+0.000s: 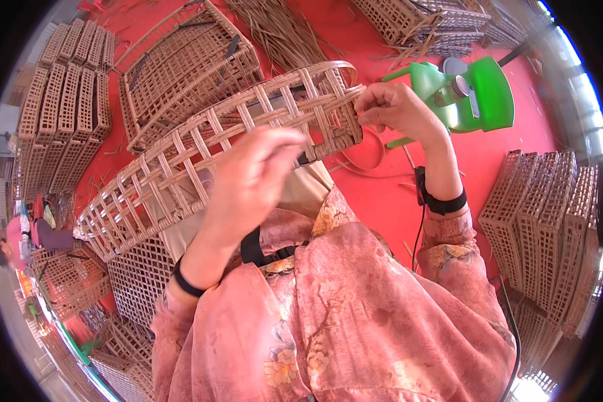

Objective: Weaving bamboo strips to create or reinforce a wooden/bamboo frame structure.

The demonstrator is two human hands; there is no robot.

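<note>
A long, openwork wicker basket [174, 175] lies tilted across my lap, woven from brown strands. At its right end, my right hand [400, 112] is closed, thumb and fingers pinching a wicker strand at the upper corner. My left hand [248, 184] hovers over the near side of the basket, smeared by motion. Its fingers point toward the right end, and whether they hold anything is unclear. Behind the hand, part of the lattice side is hidden.
A green plastic stool [490, 94] stands at the upper right with a lidded jar [452, 91] on it. Stacked wicker baskets [63, 110] rise at left, and more baskets [539, 224] at right. Loose strands [278, 33] lie on the red floor [442, 231]. Another person [30, 238] is at far left.
</note>
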